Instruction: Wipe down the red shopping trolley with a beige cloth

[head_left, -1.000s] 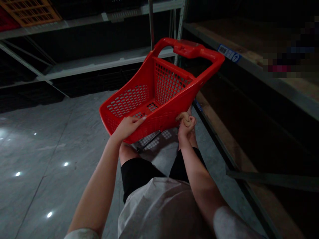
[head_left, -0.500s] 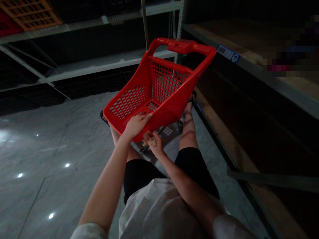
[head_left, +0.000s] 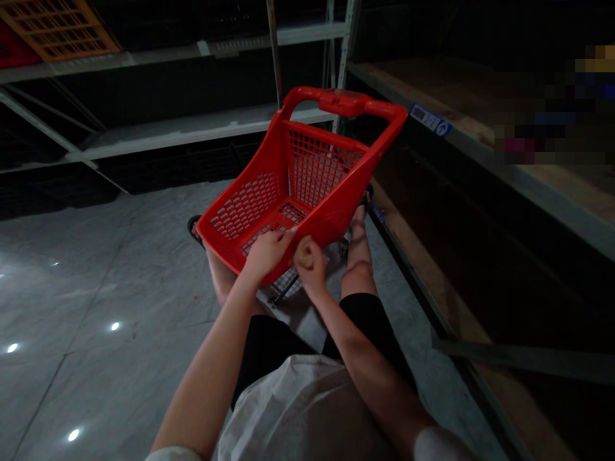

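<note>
A red plastic shopping cart (head_left: 327,230) with slotted walls stands tilted between my legs, its handle at the far end. Near its closest corner, my left hand (head_left: 266,255) is closed over the upper rim, fingertips out of sight around the edge. My right hand (head_left: 313,269) is closed on a small crumpled tan cloth-like piece (head_left: 304,254), held against or very close to the cart's outer right wall. Whether it touches the plastic I cannot tell. Inside, the basket shows only its grid floor and walls.
A wooden shelf with a metal edge (head_left: 480,153) runs along the right, bearing a blue label (head_left: 430,120). Behind the cart stands a white metal rack (head_left: 192,137), with an orange crate (head_left: 62,29) at upper left. Grey floor (head_left: 96,269) lies to the left.
My right hand has moved up and right along the cart's outer wall with the tan piece. My left hand keeps its hold on the rim. The view has shifted slightly.
</note>
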Demonstrator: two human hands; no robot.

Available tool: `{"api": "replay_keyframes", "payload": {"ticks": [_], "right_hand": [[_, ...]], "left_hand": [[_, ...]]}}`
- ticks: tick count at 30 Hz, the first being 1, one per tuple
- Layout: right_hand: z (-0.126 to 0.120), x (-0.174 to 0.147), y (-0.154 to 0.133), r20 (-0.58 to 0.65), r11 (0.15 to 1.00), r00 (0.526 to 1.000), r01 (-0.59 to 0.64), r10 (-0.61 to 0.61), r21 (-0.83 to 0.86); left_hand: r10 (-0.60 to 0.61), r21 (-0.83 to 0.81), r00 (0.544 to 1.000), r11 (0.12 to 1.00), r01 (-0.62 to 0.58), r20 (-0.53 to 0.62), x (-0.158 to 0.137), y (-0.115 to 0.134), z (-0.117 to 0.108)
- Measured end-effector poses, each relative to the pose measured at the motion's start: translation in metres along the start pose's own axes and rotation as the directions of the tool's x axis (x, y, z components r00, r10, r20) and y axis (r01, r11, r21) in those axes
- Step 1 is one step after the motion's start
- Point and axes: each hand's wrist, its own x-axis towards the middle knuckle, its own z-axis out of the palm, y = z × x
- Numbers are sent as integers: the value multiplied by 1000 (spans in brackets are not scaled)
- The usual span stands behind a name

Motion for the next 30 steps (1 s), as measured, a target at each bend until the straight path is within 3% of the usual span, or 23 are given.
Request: {"api": "replay_keyframes", "payload": {"ticks": [2,4,5,7,9,11,13,16,19,21,24,27,30], "right_hand": [[21,-40,-22,273,996,960,39,-60,82],[24,-56,-37,379,988,921,32,-87,149],[19,-52,-41,367,985,926,18,-82,174],[-2,-19,-40,229,981,973,-10,-35,192],[-33,37,-32,0,989,1000,-11,11,148],[-64,100,-20,-277,998,961,13,3,54],[-88,154,-12,-455,999,889,44,-52,-29],[-97,191,-10,-490,991,864,67,-115,-114],[-72,161,-21,-345,975,917,147,-198,-167],[-45,112,-32,-160,953,949,241,-271,-181],[-10,34,-50,100,937,934,348,-344,-31],[-1,-1,-56,140,936,926,351,-350,18],[-23,33,-43,43,954,953,300,-299,-17]], "left_hand": [[-51,-17,999,999,51,-3,1,1,2],[-87,-89,996,992,87,10,-1,-1,0],[-84,-143,996,986,87,30,-4,-4,-3],[-37,-228,997,972,53,71,-12,-15,-10],[12,-231,997,973,5,72,-22,-30,-19],[44,-186,999,982,-41,13,-30,-43,-25],[64,-152,997,986,-71,-48,-34,-51,-29],[106,-110,994,988,-109,-37,-32,-49,-28],[138,-68,990,988,-138,1,-27,-38,-24],[116,-53,993,992,-116,-12,-24,-32,-19],[61,-85,996,994,-67,-72,-24,-29,-12],[-3,-201,992,979,-22,-124,-32,-30,-2],[-7,-287,990,957,-35,-144,-42,-31,9]]}}
